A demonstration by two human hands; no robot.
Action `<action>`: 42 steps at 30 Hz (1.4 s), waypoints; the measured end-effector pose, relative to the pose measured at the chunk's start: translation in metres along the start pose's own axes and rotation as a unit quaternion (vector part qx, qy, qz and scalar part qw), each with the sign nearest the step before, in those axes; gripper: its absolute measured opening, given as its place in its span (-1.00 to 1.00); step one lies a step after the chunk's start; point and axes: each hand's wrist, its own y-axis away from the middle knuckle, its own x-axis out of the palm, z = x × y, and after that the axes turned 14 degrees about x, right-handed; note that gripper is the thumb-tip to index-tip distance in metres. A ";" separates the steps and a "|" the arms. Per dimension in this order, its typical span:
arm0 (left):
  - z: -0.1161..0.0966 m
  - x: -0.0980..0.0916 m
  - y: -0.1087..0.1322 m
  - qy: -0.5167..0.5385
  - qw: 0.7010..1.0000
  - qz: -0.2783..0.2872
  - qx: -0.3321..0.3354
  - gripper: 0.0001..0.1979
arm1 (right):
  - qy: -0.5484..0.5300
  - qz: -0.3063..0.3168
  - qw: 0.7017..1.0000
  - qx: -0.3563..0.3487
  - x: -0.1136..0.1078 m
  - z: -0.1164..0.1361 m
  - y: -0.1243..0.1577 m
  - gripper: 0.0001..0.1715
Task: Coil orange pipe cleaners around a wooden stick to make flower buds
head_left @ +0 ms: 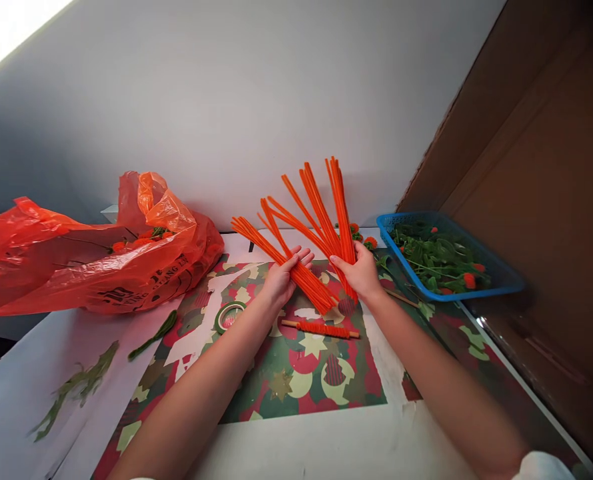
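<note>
Orange pipe cleaners are split into two bundles above the table. My left hand (285, 275) has its thumb across the lower, left bundle of pipe cleaners (316, 288), with some fingers stretched out behind it. The right bundle of pipe cleaners (344, 227) stands more upright and fans out at the top, gripped near its lower end by my right hand (359, 270). A few strands lean between the two bundles. Below them lies a wooden stick (321, 329) wound with orange pipe cleaner. A roll of green tape (229, 316) rests beside my left forearm.
A red plastic bag (166, 267) with orange flowers inside stands at left. At right is a blue basket (441, 297) of green-stemmed orange flowers, by a cardboard panel (536, 167). Green pipe cleaners (154, 335) and a leafy green piece (84, 383) lie at left on the patterned sheet's side.
</note>
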 end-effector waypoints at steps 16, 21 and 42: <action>0.001 0.002 0.004 -0.016 1.000 0.009 0.014 -0.79 | -0.068 0.059 0.993 0.078 0.006 0.002 0.005 -0.69; 0.001 0.003 0.007 -0.024 0.999 0.024 0.005 -0.76 | -0.031 0.095 0.993 0.065 0.006 0.000 0.007 -0.68; 0.001 0.004 0.010 -0.048 0.999 0.019 -0.015 -0.68 | 0.192 0.211 0.958 0.004 0.002 0.004 0.015 -0.55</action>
